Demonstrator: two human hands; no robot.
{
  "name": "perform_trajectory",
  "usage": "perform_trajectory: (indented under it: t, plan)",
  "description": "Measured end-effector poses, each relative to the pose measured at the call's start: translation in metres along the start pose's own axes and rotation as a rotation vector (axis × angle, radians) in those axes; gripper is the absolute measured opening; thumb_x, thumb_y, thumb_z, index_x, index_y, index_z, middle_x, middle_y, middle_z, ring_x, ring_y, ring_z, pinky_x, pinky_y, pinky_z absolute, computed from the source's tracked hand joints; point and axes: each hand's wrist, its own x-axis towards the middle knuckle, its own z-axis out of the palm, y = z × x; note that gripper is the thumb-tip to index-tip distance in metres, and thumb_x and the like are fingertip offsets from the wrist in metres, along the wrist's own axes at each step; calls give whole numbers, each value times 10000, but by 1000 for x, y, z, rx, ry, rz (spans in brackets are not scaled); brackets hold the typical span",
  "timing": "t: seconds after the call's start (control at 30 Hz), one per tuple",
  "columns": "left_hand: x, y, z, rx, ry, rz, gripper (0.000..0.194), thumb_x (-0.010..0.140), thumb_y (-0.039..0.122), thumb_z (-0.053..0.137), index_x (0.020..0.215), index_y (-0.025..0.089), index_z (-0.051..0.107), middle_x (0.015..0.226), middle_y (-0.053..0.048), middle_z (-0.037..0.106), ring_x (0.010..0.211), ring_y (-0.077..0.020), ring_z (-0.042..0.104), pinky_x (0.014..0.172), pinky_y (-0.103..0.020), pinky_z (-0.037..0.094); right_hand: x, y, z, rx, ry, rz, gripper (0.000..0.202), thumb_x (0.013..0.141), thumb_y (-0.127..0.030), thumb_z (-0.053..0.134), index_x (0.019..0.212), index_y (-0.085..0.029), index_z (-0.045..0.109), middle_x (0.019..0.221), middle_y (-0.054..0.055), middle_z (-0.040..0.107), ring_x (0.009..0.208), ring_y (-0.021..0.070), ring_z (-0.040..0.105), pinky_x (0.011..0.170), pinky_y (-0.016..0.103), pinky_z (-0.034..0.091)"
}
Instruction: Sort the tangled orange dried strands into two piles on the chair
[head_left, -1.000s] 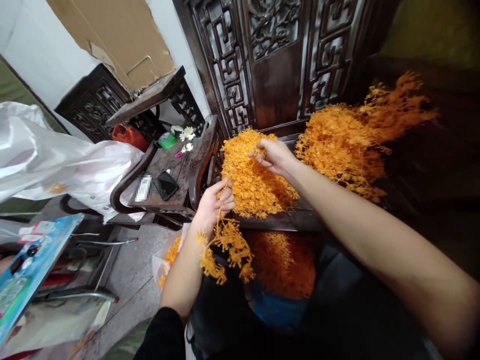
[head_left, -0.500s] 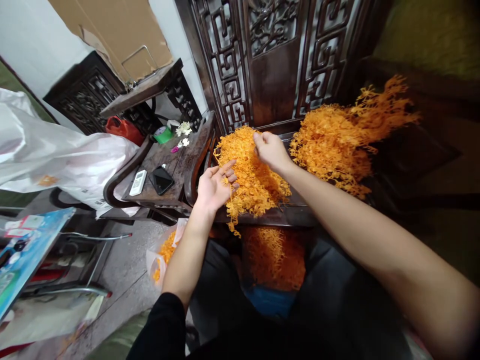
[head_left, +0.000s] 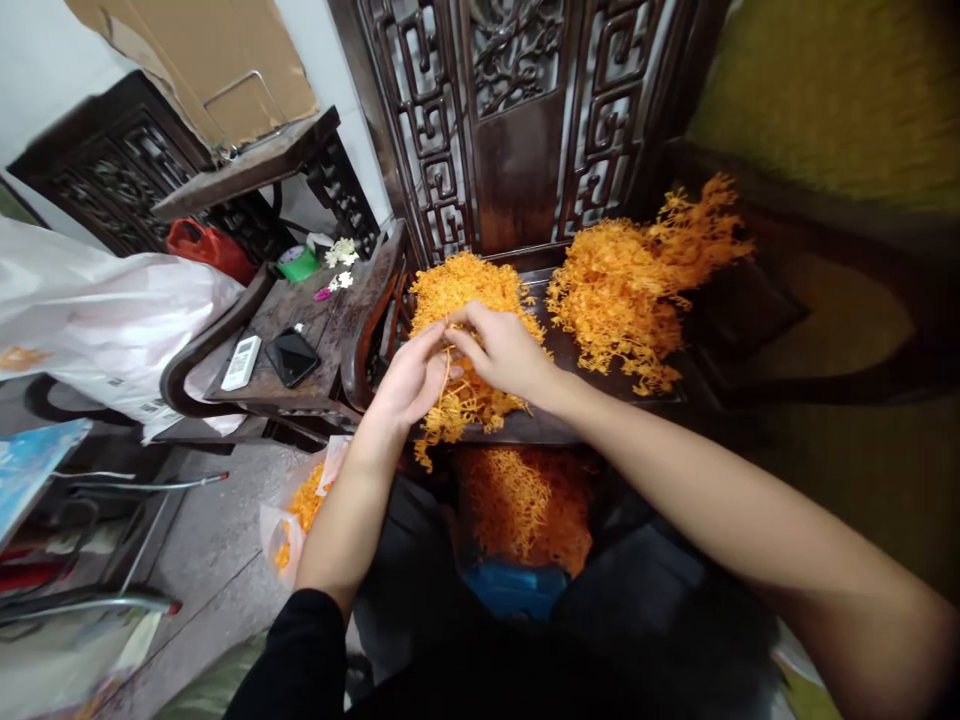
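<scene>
My left hand (head_left: 416, 375) is turned palm up in front of a heap of tangled orange strands (head_left: 465, 282) on a dark wooden seat. A thin orange strand (head_left: 448, 368) runs down across its fingers, and the thumb and forefinger are closed at the top of it. From the right, my right hand (head_left: 499, 350) bends over with its fingertips pinched at the same spot, touching the left fingertips. The exact grip is partly hidden by the fingers. A second orange heap (head_left: 619, 295) lies on the seat farther right.
Below the seat edge, more orange strands (head_left: 517, 500) fill a blue container (head_left: 517, 590) between my knees. A plastic bag (head_left: 274, 535) with orange bits stands on the floor at left. The side table holds a phone (head_left: 292, 357), white remote (head_left: 241, 363) and green tape (head_left: 298, 263).
My right hand has come down and left from the heap to meet my left hand. The left fingers, spread before, have drawn together. The view has shifted a little to the right.
</scene>
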Motion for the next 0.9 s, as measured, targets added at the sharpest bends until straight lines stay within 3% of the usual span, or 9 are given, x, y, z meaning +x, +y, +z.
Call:
perform_trajectory:
  t: [0.1,0.23,0.33,0.4,0.43,0.53,0.63,0.8,0.9]
  plan:
    - [-7,3,-2,120,-20,2,248,818,228,817,1000,126,681,780,-13,643,559,-46,510,460,-146,333,-3,-4,-4,183,84,-4,242,1015,-376,499,951,-177,620,895,62,711,803,181,635,763,331,463]
    - [-14,8,1,185,-15,15,230,792,143,801,991,94,697,613,3,612,418,0,328,415,-125,222,-5,-9,-3,269,264,73,312,1010,-423,502,797,-204,562,705,17,572,670,157,524,672,329,411]
    - [-17,13,2,137,50,34,155,824,78,701,978,95,706,578,2,599,396,2,283,407,-126,191,7,5,-11,474,451,262,359,1021,-511,472,807,-227,518,694,3,521,610,137,500,571,292,384]
    - [-17,18,0,79,108,76,139,857,49,623,962,98,702,559,10,573,394,-5,267,402,-131,180,17,22,-24,674,584,447,377,1015,-559,466,822,-235,485,739,6,553,563,113,510,483,252,334]
    - [-17,21,-2,41,127,108,152,877,43,587,965,99,697,559,14,559,400,-11,274,402,-133,183,21,29,-31,746,582,499,373,987,-560,529,822,-229,489,795,21,601,580,105,549,459,235,318]
    - [-13,24,-7,-101,131,162,168,932,51,527,984,111,675,600,28,516,435,-25,332,409,-143,219,20,38,-42,869,386,547,256,878,-398,720,867,-189,572,957,84,701,659,110,632,436,214,324]
    - [-7,23,-6,-233,89,111,169,986,73,486,959,119,646,635,42,455,447,-25,350,411,-153,244,8,24,-33,807,172,457,189,887,-315,682,1008,-169,680,892,57,715,572,91,545,436,226,310]
    - [-4,22,-2,-331,26,104,241,1048,115,411,917,133,612,629,51,385,449,-30,336,412,-155,258,-4,1,-19,351,-169,172,357,932,-503,632,1037,-196,781,978,66,775,836,180,661,739,322,508]
    - [-4,25,-2,-346,35,133,247,1045,98,405,893,143,595,633,48,383,451,-28,336,414,-155,261,-4,7,-29,143,-399,166,426,858,-586,698,960,-185,799,847,53,760,729,173,618,701,322,461]
